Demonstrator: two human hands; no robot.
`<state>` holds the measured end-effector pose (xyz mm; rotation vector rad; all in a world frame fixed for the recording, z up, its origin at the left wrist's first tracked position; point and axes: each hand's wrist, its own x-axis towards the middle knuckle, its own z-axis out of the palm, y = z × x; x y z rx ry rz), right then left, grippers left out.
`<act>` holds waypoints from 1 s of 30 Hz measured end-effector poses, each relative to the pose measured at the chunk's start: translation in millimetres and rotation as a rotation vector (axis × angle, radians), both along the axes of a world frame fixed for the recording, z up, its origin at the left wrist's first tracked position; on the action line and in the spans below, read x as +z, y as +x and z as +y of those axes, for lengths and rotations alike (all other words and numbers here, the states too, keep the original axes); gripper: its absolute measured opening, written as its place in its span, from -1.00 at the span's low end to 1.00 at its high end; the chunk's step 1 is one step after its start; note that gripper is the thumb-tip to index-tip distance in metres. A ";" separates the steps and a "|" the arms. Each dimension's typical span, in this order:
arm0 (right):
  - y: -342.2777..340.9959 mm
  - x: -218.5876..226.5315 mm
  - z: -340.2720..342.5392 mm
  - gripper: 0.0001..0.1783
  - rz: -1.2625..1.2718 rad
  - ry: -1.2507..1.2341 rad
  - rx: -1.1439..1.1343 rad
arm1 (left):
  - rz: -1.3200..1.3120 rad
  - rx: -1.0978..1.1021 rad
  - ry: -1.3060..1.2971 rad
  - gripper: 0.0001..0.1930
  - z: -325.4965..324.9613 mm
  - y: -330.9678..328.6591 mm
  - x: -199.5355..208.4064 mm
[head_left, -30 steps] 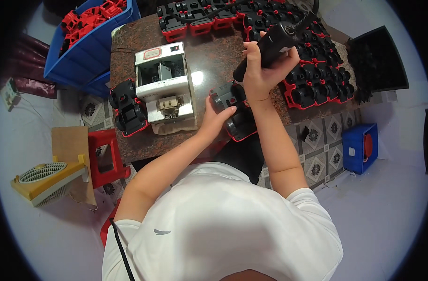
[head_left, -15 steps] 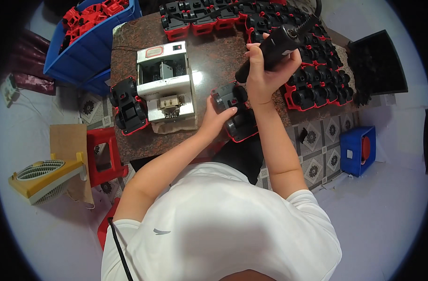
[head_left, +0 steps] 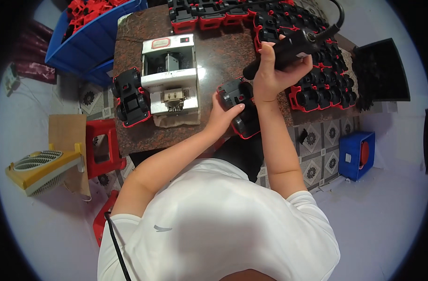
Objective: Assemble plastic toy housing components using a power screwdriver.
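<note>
My left hand (head_left: 225,117) grips a toy car body (head_left: 236,93) at the table's near edge, thumb on its black underside and red rim below. My right hand (head_left: 275,77) is wrapped round a corded black electric screwdriver (head_left: 291,49), held tilted above the car body's right side. Its lower end points down and left; whether the tip touches anything is hidden. Left of my left hand stands a white metal screw feeder (head_left: 171,77) with an open tray. Another black and red car body (head_left: 131,97) lies wheels up on the feeder's left.
Rows of similar car bodies (head_left: 322,86) cover the table's (head_left: 223,51) far and right sides. A blue crate (head_left: 94,44) of red parts stands at left, a black bin (head_left: 384,70) at right. A red stool (head_left: 101,150), yellow fan (head_left: 40,164) and small blue box (head_left: 356,154) surround the table.
The whole view has shifted slightly. My right hand and the screwdriver sit a little farther right; my left hand keeps the same hold on the car body.
</note>
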<state>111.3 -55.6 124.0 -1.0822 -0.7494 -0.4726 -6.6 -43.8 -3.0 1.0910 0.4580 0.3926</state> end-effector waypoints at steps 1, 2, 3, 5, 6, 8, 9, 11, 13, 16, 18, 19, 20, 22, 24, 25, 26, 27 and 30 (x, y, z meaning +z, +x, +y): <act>0.3 1.9 -0.3 -0.34 0.004 0.011 0.001 | 0.021 -0.018 0.007 -0.23 0.1 -0.6 3.8; 0.5 3.3 -0.7 -0.35 0.008 0.022 0.002 | 0.024 -0.010 0.003 -0.23 -0.3 -0.7 3.1; 0.4 4.2 -1.0 -0.37 0.005 0.018 0.011 | 0.031 -0.013 0.012 -0.23 0.3 -0.1 2.5; -0.9 3.5 -0.2 -0.38 0.003 0.003 0.010 | 0.038 -0.011 0.021 -0.22 1.5 -0.8 -0.5; -0.8 3.4 -0.4 -0.39 0.000 -0.011 -0.003 | 0.036 -0.008 0.027 -0.22 1.5 -0.8 -1.8; 0.6 1.7 -1.8 -0.40 -0.001 -0.023 -0.005 | 0.033 -0.005 0.032 -0.22 0.9 -0.6 -4.1; 1.1 0.5 -2.5 -0.42 0.001 -0.034 -0.010 | 0.029 -0.005 0.022 -0.22 0.8 -1.1 -1.3; 1.9 -1.2 -2.7 -0.42 -0.017 -0.048 -0.028 | 0.024 -0.006 0.011 -0.22 0.1 -1.3 1.9; 2.8 -2.6 -2.6 -0.43 -0.035 -0.063 -0.045 | 0.020 0.009 0.002 -0.22 -1.1 -1.4 2.9; 4.5 -4.1 -1.8 -0.45 -0.058 -0.098 -0.092 | 0.037 0.011 0.061 -0.22 -0.2 -1.2 3.9; 5.0 -4.2 -2.0 -0.46 -0.092 -0.115 -0.081 | 0.031 0.004 0.047 -0.23 1.0 -1.0 6.4; 4.4 -3.4 -2.6 -0.46 -0.092 -0.117 -0.080 | 0.024 -0.004 0.035 -0.23 1.6 -0.8 7.2; 3.3 -1.8 -3.7 -0.46 -0.097 -0.113 -0.064 | 0.024 -0.004 0.033 -0.23 2.4 -0.6 6.2; 3.8 -0.7 -4.6 -0.46 -0.104 -0.108 -0.047 | -0.005 -0.026 0.007 -0.23 4.7 -0.9 5.0; 7.1 -0.6 -5.0 -0.46 -0.080 -0.102 -0.031 | 0.005 -0.028 0.003 -0.23 5.7 -1.3 5.6; 7.2 -0.7 -4.8 -0.46 -0.082 -0.102 -0.033 | 0.015 -0.030 -0.001 -0.24 6.2 -1.1 6.2; 6.9 -1.0 -4.1 -0.47 -0.089 -0.098 -0.035 | 0.013 -0.033 0.000 -0.24 6.7 -0.5 6.0; 6.4 -1.1 -3.8 -0.47 -0.094 -0.095 -0.036 | 0.015 -0.039 0.001 -0.23 7.1 -0.5 4.6; 4.8 4.8 -7.6 -0.49 -0.064 -0.125 -0.001 | -0.004 -0.071 -0.024 -0.21 8.6 -2.1 -2.5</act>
